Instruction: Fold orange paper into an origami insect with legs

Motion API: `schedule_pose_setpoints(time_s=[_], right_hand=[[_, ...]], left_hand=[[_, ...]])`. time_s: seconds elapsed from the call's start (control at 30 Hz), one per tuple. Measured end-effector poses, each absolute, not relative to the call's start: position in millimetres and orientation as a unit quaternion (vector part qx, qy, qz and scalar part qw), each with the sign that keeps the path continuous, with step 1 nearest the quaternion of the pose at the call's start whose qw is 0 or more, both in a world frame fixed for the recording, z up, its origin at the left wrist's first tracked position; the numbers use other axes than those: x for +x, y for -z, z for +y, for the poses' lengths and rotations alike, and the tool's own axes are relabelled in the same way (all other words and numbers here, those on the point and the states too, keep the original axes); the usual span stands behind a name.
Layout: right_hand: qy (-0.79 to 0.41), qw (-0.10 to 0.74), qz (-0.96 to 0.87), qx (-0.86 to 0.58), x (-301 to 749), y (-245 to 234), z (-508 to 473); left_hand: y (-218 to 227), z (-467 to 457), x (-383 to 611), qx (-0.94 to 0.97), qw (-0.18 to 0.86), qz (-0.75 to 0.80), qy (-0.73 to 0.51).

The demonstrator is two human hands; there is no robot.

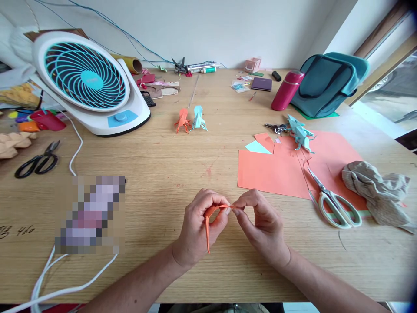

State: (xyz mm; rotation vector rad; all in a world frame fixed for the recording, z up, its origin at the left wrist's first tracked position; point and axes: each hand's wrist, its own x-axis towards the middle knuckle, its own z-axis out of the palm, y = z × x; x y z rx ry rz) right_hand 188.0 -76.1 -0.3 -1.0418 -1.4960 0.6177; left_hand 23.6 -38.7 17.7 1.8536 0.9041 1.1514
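Observation:
Between my two hands, just above the table's near middle, is a narrow folded piece of orange paper (208, 224). My left hand (202, 226) is closed around it, thumb and fingers pinching it near its right end, while one thin strip hangs down past the palm. With thumb and forefinger my right hand (262, 226) pinches the paper's thin tip. Part of the fold is hidden behind the left fingers. Farther back stand an orange folded paper figure (183, 120) and a light blue one (198, 118), side by side.
Orange paper sheets (270, 171) lie to the right, with white-handled scissors (339, 208), a crumpled cloth (374, 187) and blue paper figures (299, 132) on them. A pink bottle (286, 91) and teal bag (325, 87) stand behind. Left are a fan (91, 82), black scissors (41, 161) and white cables (78, 284).

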Motion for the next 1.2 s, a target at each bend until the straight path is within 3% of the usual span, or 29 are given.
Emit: schedule_pose_setpoints(time_s=[0.33, 0.73, 1.2], right_hand=[[-0.296, 0.560, -0.638, -0.439, 186.9, -2.8, -77.0], [-0.312, 0.549, -0.612, -0.476, 191.7, -0.6, -74.8], [-0.379, 0.558, -0.567, -0.472, 190.7, 4.8, -73.0]], left_hand=[[-19.7, -36.9, 20.1, 0.793, 0.260, 0.332, -0.439], [-17.8, -34.9, 20.1, 0.745, 0.365, 0.313, -0.463], [-11.8, -35.8, 23.3, 0.727, 0.390, 0.305, -0.476]])
